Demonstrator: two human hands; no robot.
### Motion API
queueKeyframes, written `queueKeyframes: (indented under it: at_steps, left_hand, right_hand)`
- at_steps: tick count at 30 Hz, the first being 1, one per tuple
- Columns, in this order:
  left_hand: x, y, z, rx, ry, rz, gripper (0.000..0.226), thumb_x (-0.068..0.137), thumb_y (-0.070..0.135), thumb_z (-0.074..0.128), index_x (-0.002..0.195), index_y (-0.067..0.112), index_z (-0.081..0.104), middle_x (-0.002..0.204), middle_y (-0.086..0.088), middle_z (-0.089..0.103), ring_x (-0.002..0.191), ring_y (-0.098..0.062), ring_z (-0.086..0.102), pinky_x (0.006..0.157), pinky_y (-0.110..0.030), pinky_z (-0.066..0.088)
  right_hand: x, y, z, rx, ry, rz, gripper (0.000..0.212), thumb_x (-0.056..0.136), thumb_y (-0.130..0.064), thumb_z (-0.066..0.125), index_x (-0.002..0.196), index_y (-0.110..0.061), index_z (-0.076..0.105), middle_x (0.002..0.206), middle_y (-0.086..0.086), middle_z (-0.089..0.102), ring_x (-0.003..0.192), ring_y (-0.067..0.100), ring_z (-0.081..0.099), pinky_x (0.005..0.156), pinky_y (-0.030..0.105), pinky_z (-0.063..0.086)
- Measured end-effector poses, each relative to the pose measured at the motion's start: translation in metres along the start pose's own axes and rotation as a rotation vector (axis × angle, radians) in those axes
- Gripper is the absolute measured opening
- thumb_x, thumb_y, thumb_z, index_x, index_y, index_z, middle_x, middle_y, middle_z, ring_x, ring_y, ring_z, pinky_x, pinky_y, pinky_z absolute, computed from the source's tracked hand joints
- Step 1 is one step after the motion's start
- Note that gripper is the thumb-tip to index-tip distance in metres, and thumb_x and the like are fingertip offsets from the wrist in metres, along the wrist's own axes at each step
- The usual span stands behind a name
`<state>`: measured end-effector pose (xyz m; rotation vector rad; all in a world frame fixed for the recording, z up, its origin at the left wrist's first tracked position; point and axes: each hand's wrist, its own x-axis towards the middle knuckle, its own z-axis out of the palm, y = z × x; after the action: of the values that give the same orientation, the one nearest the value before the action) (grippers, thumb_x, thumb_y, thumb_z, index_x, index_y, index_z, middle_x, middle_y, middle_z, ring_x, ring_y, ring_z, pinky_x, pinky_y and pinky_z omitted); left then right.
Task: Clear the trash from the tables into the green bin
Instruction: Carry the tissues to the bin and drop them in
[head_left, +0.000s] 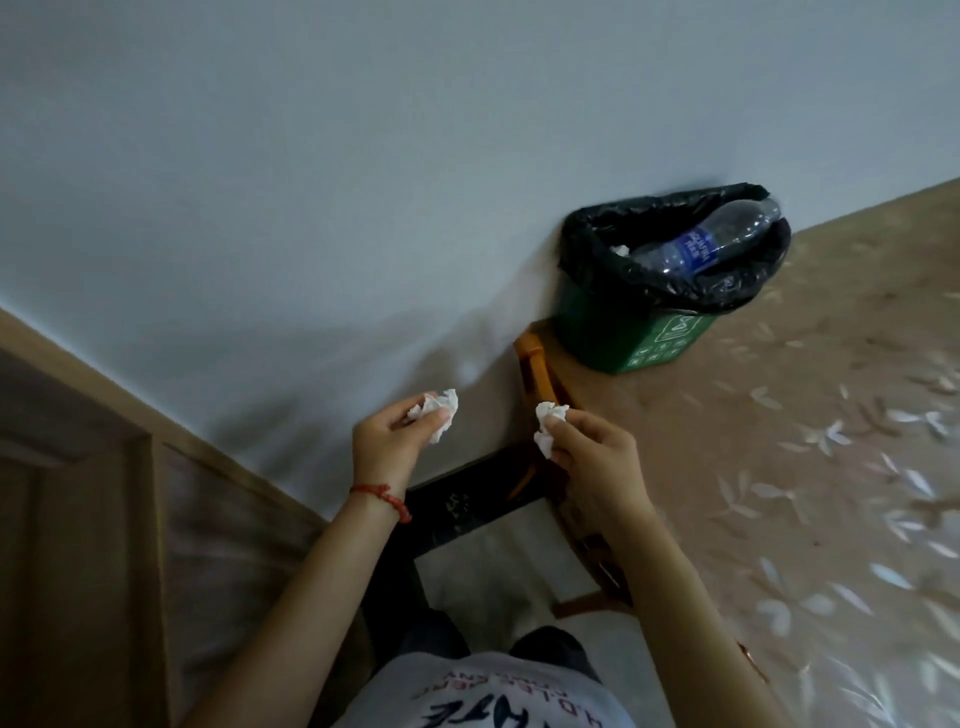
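A green bin (639, 332) with a black liner stands on a table against the wall at the upper right. A clear plastic bottle (711, 241) with a blue label lies across its mouth, and a bit of white paper shows inside. My left hand (387, 447) pinches a crumpled white tissue (439, 410). My right hand (592, 454) pinches a second crumpled white tissue (549, 423). Both hands hover in front of me, below and left of the bin, well short of it.
The bin's table wears a tan cloth with a leaf pattern (805, 467). An orange chair frame (535, 369) and a dark stool or seat (467, 504) stand between me and the wall. A wooden door and frame (88, 499) fill the lower left.
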<state>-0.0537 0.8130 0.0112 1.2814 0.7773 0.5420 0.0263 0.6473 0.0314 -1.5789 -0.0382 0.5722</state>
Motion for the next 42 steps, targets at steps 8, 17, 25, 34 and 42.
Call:
queueKeyframes:
  at_steps: [8, 17, 25, 34, 42]
  left_hand:
    - [0.027, 0.002, 0.061, 0.07, -0.157, -0.035, 0.021, 0.074, 0.0, 0.07, 0.066, 0.019, 0.071, 0.055, 0.01, 0.065, 0.059, 0.0, 0.06, 0.064, -0.012, 0.05]
    - [0.051, -0.001, 0.119, 0.151, -0.25, -0.051, 0.018, 0.074, 0.007, 0.072, 0.072, 0.025, 0.072, 0.066, 0.006, 0.068, 0.068, -0.006, 0.062, 0.07, -0.017, 0.051]
    - [0.069, -0.01, 0.144, 0.145, -0.271, -0.14, 0.021, 0.073, 0.006, 0.072, 0.076, 0.027, 0.07, 0.066, 0.011, 0.071, 0.079, -0.017, 0.065, 0.073, -0.026, 0.05]
    - [0.088, -0.006, 0.155, 0.193, -0.338, -0.154, 0.021, 0.073, 0.01, 0.072, 0.093, 0.013, 0.071, 0.086, -0.009, 0.07, 0.084, -0.02, 0.065, 0.074, -0.026, 0.05]
    - [0.097, -0.002, 0.15, 0.172, -0.347, -0.165, 0.019, 0.074, 0.007, 0.071, 0.085, 0.023, 0.069, 0.084, -0.002, 0.069, 0.087, -0.022, 0.065, 0.082, -0.033, 0.051]
  right_hand:
    - [0.022, -0.011, -0.044, 0.058, 0.133, 0.008, 0.008, 0.084, -0.018, 0.064, 0.082, -0.015, 0.072, 0.073, 0.002, 0.07, 0.07, 0.015, 0.067, 0.066, 0.024, 0.055]
    - [0.055, -0.019, -0.084, 0.084, 0.197, 0.022, 0.011, 0.083, -0.019, 0.066, 0.089, -0.011, 0.071, 0.082, 0.007, 0.069, 0.091, 0.029, 0.067, 0.083, 0.034, 0.054]
    - [0.075, -0.029, -0.097, 0.141, 0.232, 0.021, 0.016, 0.083, -0.016, 0.066, 0.089, -0.002, 0.07, 0.074, 0.012, 0.063, 0.083, 0.025, 0.066, 0.078, 0.027, 0.055]
    - [0.1, -0.065, -0.094, 0.063, 0.276, -0.046, 0.007, 0.084, -0.017, 0.066, 0.087, -0.012, 0.069, 0.073, 0.003, 0.067, 0.065, 0.005, 0.065, 0.078, 0.03, 0.054]
    - [0.142, -0.127, -0.088, -0.024, 0.299, -0.196, 0.011, 0.083, -0.018, 0.067, 0.083, -0.008, 0.069, 0.067, 0.002, 0.059, 0.066, 0.013, 0.058, 0.078, 0.03, 0.056]
